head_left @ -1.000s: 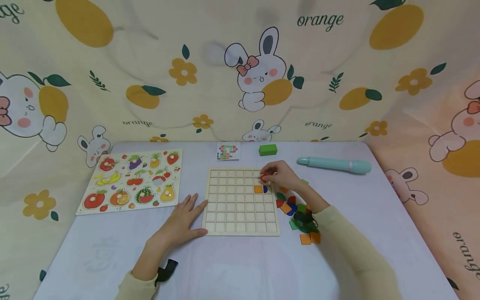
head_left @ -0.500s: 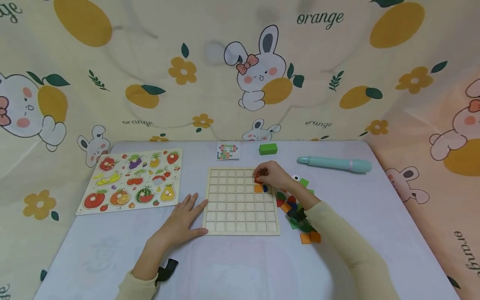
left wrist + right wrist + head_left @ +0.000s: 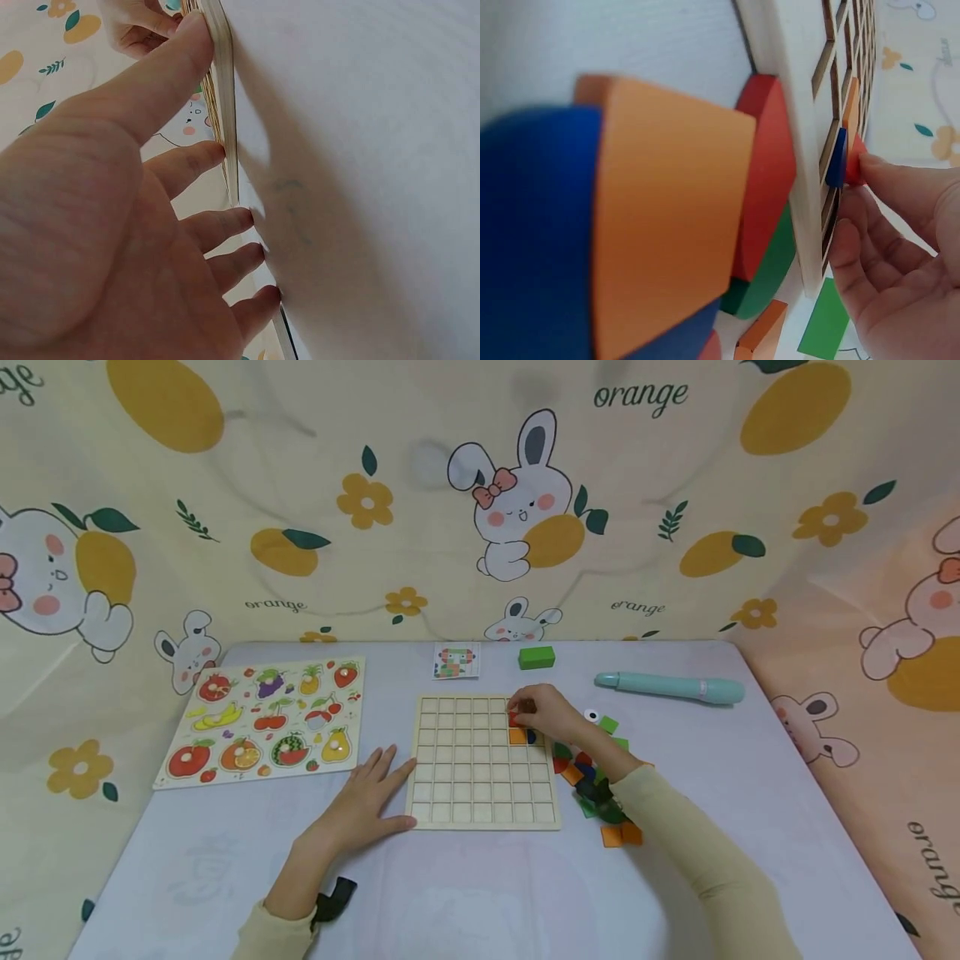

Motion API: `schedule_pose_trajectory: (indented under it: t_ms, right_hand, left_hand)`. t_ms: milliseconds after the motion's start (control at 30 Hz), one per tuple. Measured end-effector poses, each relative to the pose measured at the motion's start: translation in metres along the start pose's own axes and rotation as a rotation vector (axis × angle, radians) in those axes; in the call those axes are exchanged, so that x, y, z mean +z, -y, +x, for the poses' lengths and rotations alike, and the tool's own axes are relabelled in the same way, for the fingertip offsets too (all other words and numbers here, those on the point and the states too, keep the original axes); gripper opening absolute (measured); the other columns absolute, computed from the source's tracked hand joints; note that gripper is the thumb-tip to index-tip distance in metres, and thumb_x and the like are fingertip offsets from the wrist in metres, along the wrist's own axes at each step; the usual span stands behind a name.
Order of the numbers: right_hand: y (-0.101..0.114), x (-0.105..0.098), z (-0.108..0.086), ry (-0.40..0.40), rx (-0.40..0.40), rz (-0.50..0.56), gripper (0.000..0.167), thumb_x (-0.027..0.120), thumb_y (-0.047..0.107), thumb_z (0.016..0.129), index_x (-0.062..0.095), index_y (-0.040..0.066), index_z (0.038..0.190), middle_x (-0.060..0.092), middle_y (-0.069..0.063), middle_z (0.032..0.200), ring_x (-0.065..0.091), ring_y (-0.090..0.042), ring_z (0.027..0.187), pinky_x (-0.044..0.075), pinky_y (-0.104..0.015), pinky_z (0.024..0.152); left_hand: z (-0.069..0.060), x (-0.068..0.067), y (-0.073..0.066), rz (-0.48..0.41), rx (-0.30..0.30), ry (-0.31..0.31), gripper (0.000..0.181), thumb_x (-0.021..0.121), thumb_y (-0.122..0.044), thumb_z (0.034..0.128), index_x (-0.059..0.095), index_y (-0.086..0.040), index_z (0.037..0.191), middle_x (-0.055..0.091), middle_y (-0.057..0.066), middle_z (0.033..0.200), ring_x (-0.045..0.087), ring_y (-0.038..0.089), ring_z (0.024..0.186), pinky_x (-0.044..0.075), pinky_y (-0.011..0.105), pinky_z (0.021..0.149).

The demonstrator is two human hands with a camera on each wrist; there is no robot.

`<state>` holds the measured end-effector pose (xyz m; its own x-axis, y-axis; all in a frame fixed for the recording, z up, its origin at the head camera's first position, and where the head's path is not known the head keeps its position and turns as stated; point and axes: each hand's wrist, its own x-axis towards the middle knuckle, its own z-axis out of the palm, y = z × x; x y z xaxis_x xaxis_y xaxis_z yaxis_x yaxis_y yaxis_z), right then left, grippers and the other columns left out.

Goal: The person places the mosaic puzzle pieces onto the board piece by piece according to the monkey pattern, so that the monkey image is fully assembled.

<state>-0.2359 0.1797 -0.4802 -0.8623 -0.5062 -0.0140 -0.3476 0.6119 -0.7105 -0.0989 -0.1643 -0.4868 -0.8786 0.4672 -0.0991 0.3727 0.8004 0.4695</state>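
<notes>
A wooden grid board (image 3: 463, 768) lies flat in front of me. My left hand (image 3: 362, 802) rests beside it with fingers spread; thumb and forefinger touch its left edge, as the left wrist view also shows. Over the board's upper right part, my right hand (image 3: 552, 713) pinches a small red piece (image 3: 857, 160) at the cell just beyond an orange square (image 3: 517, 737). Whether the red piece lies fully in that cell cannot be told. A blue piece (image 3: 837, 159) with a rounded side sits right of the orange square, partly hidden by the hand.
Loose coloured pieces (image 3: 611, 837) lie in a heap right of the board, partly under the right forearm. A fruit puzzle board (image 3: 258, 722) lies at left. Along the back are a pattern card (image 3: 456, 662), a green block (image 3: 536, 657) and a teal pen-shaped object (image 3: 670, 687).
My right hand has shifted left by about one cell with the red piece, from beyond the blue piece to beyond the orange square. My left hand stays put.
</notes>
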Motion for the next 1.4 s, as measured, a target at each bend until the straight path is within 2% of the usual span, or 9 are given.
schedule_pose_trajectory:
  t_ms: [333, 467, 600, 833, 1000, 1100, 1233, 1400]
  right_hand:
    - [0.000, 0.003, 0.002, -0.029, 0.048, -0.150, 0.008, 0.071, 0.007, 0.091, 0.076, 0.003, 0.097, 0.062, -0.003, 0.087, 0.052, -0.018, 0.074, 0.045, -0.029, 0.065]
    - [0.004, 0.001, -0.002, -0.032, 0.032, -0.153, 0.010, 0.072, 0.007, 0.091, 0.075, 0.002, 0.099, 0.062, -0.004, 0.086, 0.053, -0.018, 0.073, 0.045, -0.030, 0.065]
    - [0.003, 0.001, -0.004, -0.027, 0.017, -0.150, 0.011, 0.071, 0.007, 0.091, 0.075, 0.002, 0.101, 0.062, -0.004, 0.087, 0.053, -0.017, 0.074, 0.046, -0.030, 0.067]
    - [0.000, -0.006, -0.012, -0.051, -0.015, -0.085, 0.012, 0.070, 0.007, 0.093, 0.075, 0.002, 0.103, 0.064, -0.003, 0.090, 0.056, -0.017, 0.078, 0.048, -0.031, 0.069]
    - [-0.005, -0.025, -0.029, -0.105, -0.031, -0.006, 0.013, 0.069, 0.005, 0.093, 0.073, -0.001, 0.104, 0.067, -0.008, 0.094, 0.059, -0.022, 0.082, 0.049, -0.031, 0.068]
    - [-0.011, -0.035, -0.044, -0.107, 0.028, 0.010, 0.015, 0.069, 0.007, 0.093, 0.073, 0.000, 0.105, 0.067, -0.008, 0.096, 0.058, -0.023, 0.083, 0.050, -0.030, 0.069]
    - [-0.017, -0.043, -0.067, -0.071, 0.118, 0.017, 0.018, 0.068, 0.010, 0.094, 0.072, 0.000, 0.109, 0.067, -0.009, 0.099, 0.057, -0.023, 0.084, 0.050, -0.030, 0.072]
    - [-0.022, -0.049, -0.097, -0.017, 0.159, 0.046, 0.022, 0.068, 0.012, 0.095, 0.070, -0.001, 0.113, 0.068, -0.009, 0.102, 0.058, -0.024, 0.088, 0.052, -0.029, 0.074]
  left_hand:
    - [0.003, -0.002, 0.006, -0.052, 0.019, 0.001, 0.087, 0.079, -0.046, 0.0819, 0.041, -0.013, 0.153, 0.021, 0.022, 0.161, 0.013, 0.044, 0.148, 0.022, 0.064, 0.112]
    - [0.007, -0.004, 0.009, -0.102, 0.029, -0.029, 0.085, 0.085, -0.038, 0.0780, 0.047, -0.013, 0.149, 0.028, 0.020, 0.158, 0.026, 0.040, 0.145, 0.032, 0.058, 0.110]
    - [0.011, -0.004, 0.008, -0.120, 0.046, -0.063, 0.084, 0.088, -0.034, 0.0746, 0.051, -0.011, 0.146, 0.042, 0.015, 0.147, 0.040, 0.034, 0.132, 0.041, 0.052, 0.103]
    - [0.014, 0.001, 0.007, -0.069, 0.051, -0.078, 0.090, 0.091, -0.037, 0.0696, 0.052, -0.009, 0.145, 0.046, 0.011, 0.138, 0.043, 0.029, 0.122, 0.044, 0.048, 0.098]
    - [0.015, 0.001, 0.008, -0.071, 0.050, -0.074, 0.091, 0.091, -0.038, 0.0702, 0.050, -0.009, 0.147, 0.044, 0.011, 0.137, 0.044, 0.027, 0.116, 0.044, 0.046, 0.096]
    - [0.015, 0.001, 0.009, -0.075, 0.052, -0.075, 0.091, 0.090, -0.039, 0.0704, 0.050, -0.010, 0.147, 0.044, 0.011, 0.137, 0.044, 0.025, 0.115, 0.044, 0.046, 0.095]
    - [0.015, 0.001, 0.009, -0.071, 0.048, -0.072, 0.092, 0.090, -0.041, 0.0695, 0.050, -0.012, 0.147, 0.043, 0.010, 0.137, 0.044, 0.026, 0.116, 0.044, 0.045, 0.096]
    - [0.013, 0.000, 0.007, -0.049, 0.019, -0.051, 0.095, 0.090, -0.045, 0.0688, 0.049, -0.013, 0.149, 0.043, 0.011, 0.140, 0.045, 0.028, 0.121, 0.045, 0.048, 0.097]
